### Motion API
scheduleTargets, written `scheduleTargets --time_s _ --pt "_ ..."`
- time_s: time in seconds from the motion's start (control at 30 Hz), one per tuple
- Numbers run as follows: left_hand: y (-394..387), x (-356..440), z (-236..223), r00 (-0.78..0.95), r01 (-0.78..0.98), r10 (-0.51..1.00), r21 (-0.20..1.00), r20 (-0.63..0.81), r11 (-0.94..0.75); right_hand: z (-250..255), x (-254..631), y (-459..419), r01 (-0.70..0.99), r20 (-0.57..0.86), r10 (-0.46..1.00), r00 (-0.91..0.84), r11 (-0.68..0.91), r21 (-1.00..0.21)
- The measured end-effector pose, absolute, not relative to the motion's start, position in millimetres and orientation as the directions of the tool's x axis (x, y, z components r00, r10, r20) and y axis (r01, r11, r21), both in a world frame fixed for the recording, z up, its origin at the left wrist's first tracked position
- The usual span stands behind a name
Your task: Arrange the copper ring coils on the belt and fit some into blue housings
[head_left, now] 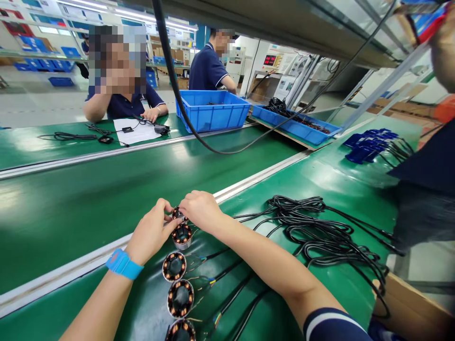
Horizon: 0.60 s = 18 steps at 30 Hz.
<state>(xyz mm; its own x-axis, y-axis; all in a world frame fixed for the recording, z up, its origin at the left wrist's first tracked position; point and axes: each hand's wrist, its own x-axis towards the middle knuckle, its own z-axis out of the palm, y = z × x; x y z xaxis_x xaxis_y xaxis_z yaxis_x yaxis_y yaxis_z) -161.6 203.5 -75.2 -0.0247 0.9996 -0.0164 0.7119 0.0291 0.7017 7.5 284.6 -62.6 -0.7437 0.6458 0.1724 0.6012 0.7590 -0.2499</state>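
Note:
A row of ring-shaped motor stators with copper windings runs along the green bench. My left hand (151,232), a blue band on its wrist, pinches the left side of the farthest stator (179,215) between thumb and fingers. Curled over the right side of that stator is my right hand (201,209); its fingertips are partly hidden. Just below stands another stator (182,235), close to my left thumb. Nearer to me lie one more stator (174,266) and others (180,298), with thin wires leading right towards black cables (232,300).
Coiled black cables (316,222) lie right of my forearm. Blue parts with leads (369,144) sit farther right, near a standing person. Across the conveyor belt (106,199) are blue bins (213,111), a seated person and a paper sheet (135,135). A cable (174,90) hangs overhead.

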Motion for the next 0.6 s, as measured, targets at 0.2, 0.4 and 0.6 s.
scheduleTargets --time_s 0.2,0.4,0.6 --pt "202.9 -159.5 -73.0 -0.040 0.689 0.999 0.723 -0.030 0.050 -65.1 10.9 287.4 0.610 0.206 0.673 -0.711 0.735 -0.295" --pt "204.3 -159.3 -72.7 -0.057 0.675 0.997 0.734 -0.045 0.072 -64.8 13.3 293.9 0.580 0.219 0.701 -0.679 0.695 -0.424" --pt "203.8 -158.9 -72.6 -0.057 0.673 0.997 0.735 -0.056 0.080 -67.1 13.2 293.2 0.555 0.234 0.673 -0.702 0.722 -0.412"
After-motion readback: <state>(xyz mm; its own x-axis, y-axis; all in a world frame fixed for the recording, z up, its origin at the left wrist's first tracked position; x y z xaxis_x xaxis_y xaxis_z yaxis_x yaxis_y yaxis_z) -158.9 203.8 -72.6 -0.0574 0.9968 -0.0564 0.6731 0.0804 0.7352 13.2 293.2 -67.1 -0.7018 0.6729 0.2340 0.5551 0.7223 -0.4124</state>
